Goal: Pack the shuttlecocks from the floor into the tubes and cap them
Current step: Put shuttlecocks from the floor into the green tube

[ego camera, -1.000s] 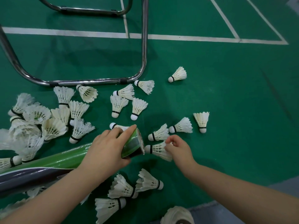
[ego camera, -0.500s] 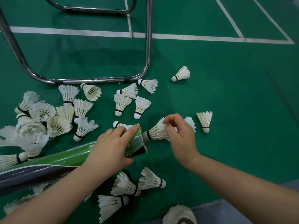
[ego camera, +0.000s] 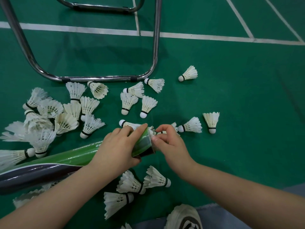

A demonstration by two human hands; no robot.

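- The left hand [ego camera: 118, 150] has its grip wrapped round the green tube [ego camera: 77, 155] near the open end, which points to 3 o'clock.
- The right hand [ego camera: 172, 144] has its grip pinching the feathers of a shuttlecock [ego camera: 151, 130] sitting in the tube's mouth.
- Loose shuttlecocks [ego camera: 191, 125] lie on the floor [ego camera: 247, 113] at 9, 12, 3 and 6 o'clock from it.

Lighting even and moderately bright, from overhead. Soft shadow lies on the floor [ego camera: 247, 113] under the metal frame [ego camera: 155, 47]; bright glints run along its chrome. Wide-angle distortion bends the court lines [ego camera: 198, 36] at the edges. Focus sharp centrally, softer toward the corners.
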